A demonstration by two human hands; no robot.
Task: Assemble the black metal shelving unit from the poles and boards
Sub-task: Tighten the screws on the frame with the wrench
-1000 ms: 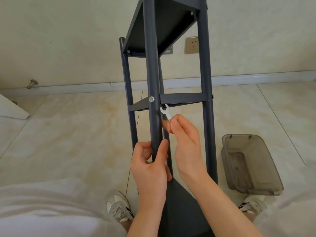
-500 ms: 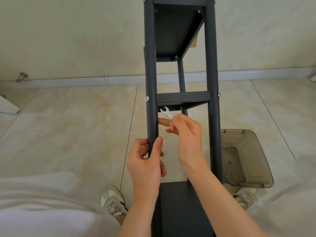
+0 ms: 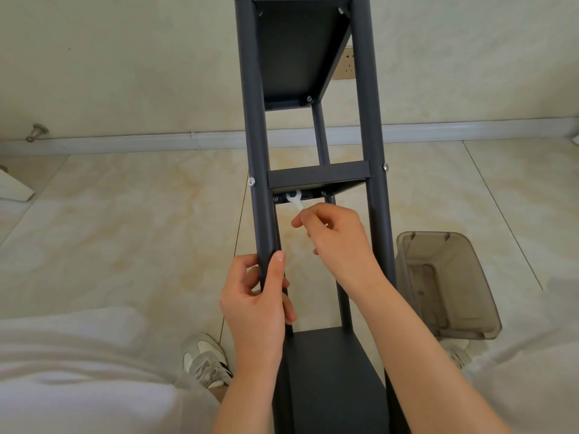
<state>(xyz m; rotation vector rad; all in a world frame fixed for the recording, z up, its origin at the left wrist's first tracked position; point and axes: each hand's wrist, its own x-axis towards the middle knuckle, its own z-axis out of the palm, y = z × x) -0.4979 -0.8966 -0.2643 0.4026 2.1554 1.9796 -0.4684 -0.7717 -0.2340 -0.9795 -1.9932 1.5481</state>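
The black metal shelving unit [image 3: 372,120] stands tilted toward me, its poles running up the middle of the view. Three boards show: the top board [image 3: 300,51] seen from below, the middle board [image 3: 318,177], and the bottom board [image 3: 332,364] near my lap. My left hand [image 3: 260,305] grips the near left pole [image 3: 250,120] below the middle board. My right hand [image 3: 335,242] pinches a small white wrench [image 3: 296,200], whose open jaw sits under the middle board's front edge near a bolt.
A smoky transparent plastic bin [image 3: 445,283] lies on the tile floor right of the shelf. A wall socket [image 3: 346,65] shows behind the poles. My shoes [image 3: 205,360] rest on the floor. A door stop [image 3: 37,132] sticks out at the left skirting.
The shelf has swung round to face me squarely and come closer. My right hand has raised the wrench up under the middle board. My left hand keeps its grip on the pole.
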